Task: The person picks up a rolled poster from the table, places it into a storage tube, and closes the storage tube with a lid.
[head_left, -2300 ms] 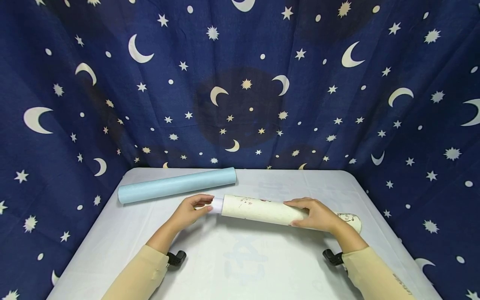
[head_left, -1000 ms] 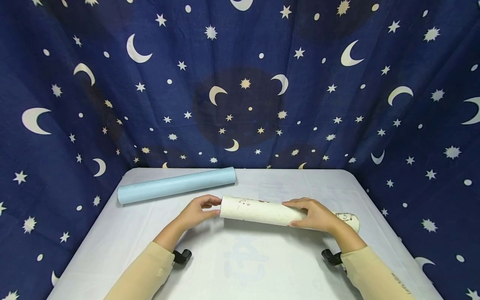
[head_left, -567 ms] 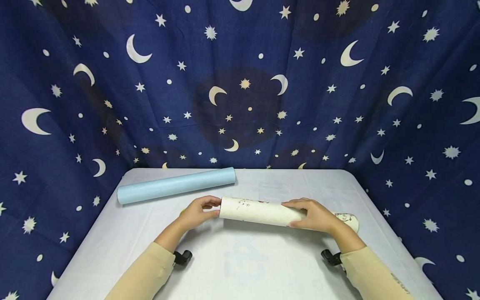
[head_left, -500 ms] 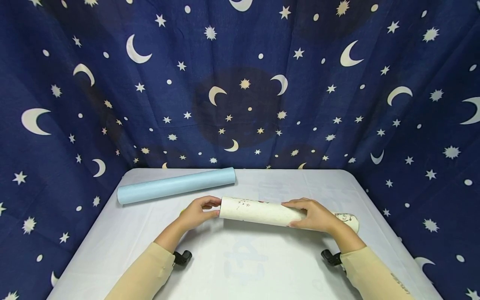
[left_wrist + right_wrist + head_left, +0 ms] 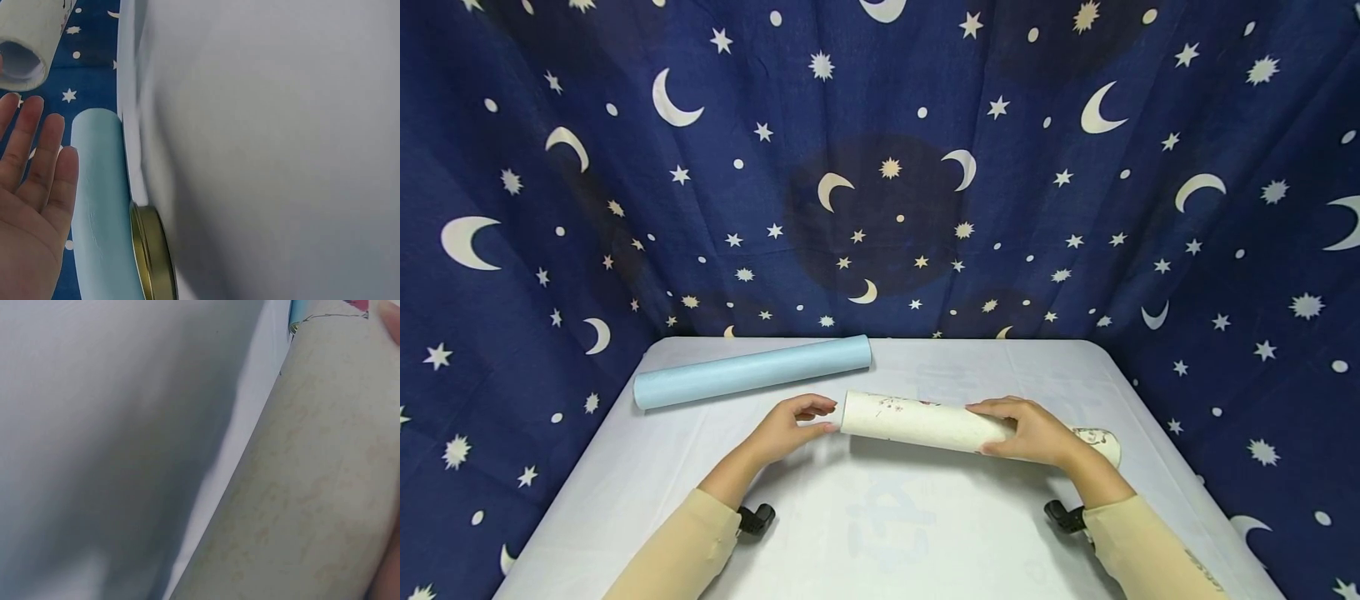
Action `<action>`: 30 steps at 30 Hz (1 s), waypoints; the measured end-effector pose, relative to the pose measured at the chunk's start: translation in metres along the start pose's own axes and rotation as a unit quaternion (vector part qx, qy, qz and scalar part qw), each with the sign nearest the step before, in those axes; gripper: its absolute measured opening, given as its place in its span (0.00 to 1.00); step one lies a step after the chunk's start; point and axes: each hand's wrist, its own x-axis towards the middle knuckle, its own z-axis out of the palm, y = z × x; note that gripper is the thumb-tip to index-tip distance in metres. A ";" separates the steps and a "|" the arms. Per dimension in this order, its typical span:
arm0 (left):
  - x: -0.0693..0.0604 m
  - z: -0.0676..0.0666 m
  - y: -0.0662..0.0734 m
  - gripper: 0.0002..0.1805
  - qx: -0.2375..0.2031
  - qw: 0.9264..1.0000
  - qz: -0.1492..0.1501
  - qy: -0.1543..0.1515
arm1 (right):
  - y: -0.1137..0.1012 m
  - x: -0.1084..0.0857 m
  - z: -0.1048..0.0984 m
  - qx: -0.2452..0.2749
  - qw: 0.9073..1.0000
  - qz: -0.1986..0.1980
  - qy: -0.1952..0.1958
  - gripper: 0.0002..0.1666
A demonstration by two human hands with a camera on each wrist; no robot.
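My right hand (image 5: 1028, 429) grips a cream tube (image 5: 917, 423) with a reddish-brown floral print, fingers on its far side and thumb on the near side. The tube lies across the table, its left end tilted up a little. At that end my left hand (image 5: 781, 429) stays close to the mouth, thumb and fingers apart with nothing held between them. In the left wrist view the tube's mouth (image 5: 22, 62) is open and pale inside; its depth cannot be made out. The right wrist view is filled by the cream tube's side (image 5: 312, 462).
A light blue tube (image 5: 752, 372) lies slantwise at the back left of the table. Beside it, in the left wrist view, is a gold round metal lid (image 5: 153, 250), which the head view does not show. A dark blue curtain (image 5: 880, 208) with moons and stars surrounds the white table (image 5: 895, 533).
A white roll stuck out of the cream tube's left end at first; it no longer shows outside. My left hand moved right to the mouth, then back slightly left. My right hand kept its grip.
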 end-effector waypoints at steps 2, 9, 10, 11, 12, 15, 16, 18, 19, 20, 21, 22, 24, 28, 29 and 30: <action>-0.002 -0.003 0.000 0.24 0.002 1.000 0.001 0.001 | 0.001 -0.001 0.000 0.000 1.000 0.003 -0.002 0.38; -0.008 -0.012 -0.004 0.20 0.013 1.000 -0.014 0.022 | 0.001 -0.002 -0.001 0.001 1.000 0.012 -0.010 0.38; -0.009 -0.013 -0.005 0.19 0.016 0.999 -0.020 0.026 | 0.001 -0.002 -0.002 -0.001 1.000 0.013 -0.010 0.39; -0.010 -0.015 -0.005 0.19 0.019 0.999 -0.025 0.029 | 0.001 -0.002 -0.002 -0.002 1.000 0.013 -0.011 0.39; -0.010 -0.017 -0.005 0.19 0.022 0.999 -0.031 0.031 | 0.002 -0.002 -0.002 -0.003 1.000 0.014 -0.011 0.39; -0.013 -0.023 -0.007 0.19 0.032 0.998 -0.041 0.040 | 0.002 -0.002 -0.004 -0.003 1.000 0.016 -0.013 0.39; -0.014 -0.026 -0.008 0.20 0.033 0.998 -0.042 0.043 | 0.002 -0.002 -0.005 -0.002 1.000 0.018 -0.013 0.39; -0.016 -0.031 -0.009 0.20 0.038 0.997 -0.043 0.048 | 0.003 -0.003 -0.005 -0.002 1.000 0.019 -0.014 0.39; -0.017 -0.033 -0.010 0.20 0.040 0.997 -0.041 0.050 | 0.003 -0.003 -0.006 -0.003 1.000 0.020 -0.014 0.38; -0.018 -0.035 -0.011 0.21 0.040 0.997 -0.044 0.052 | 0.004 -0.003 -0.006 -0.002 1.000 0.020 -0.014 0.38; -0.019 -0.037 -0.011 0.21 0.042 0.997 -0.045 0.052 | 0.004 -0.004 -0.006 -0.005 1.000 0.021 -0.014 0.38; -0.020 -0.038 -0.012 0.21 0.045 0.997 -0.044 0.053 | 0.005 -0.005 -0.006 -0.006 1.000 0.021 -0.014 0.39; -0.022 -0.041 -0.015 0.21 0.056 0.996 -0.043 0.052 | 0.006 -0.006 -0.006 -0.007 1.000 0.020 -0.013 0.39; -0.026 -0.047 -0.020 0.21 0.071 0.995 -0.039 0.057 | 0.006 -0.007 -0.007 -0.005 1.000 0.016 -0.011 0.39; -0.027 -0.048 -0.022 0.22 0.075 0.995 -0.036 0.057 | 0.006 -0.007 -0.007 -0.005 1.000 0.016 -0.011 0.39; -0.028 -0.050 -0.023 0.22 0.077 0.995 -0.035 0.058 | 0.006 -0.007 -0.007 -0.006 1.000 0.016 -0.010 0.39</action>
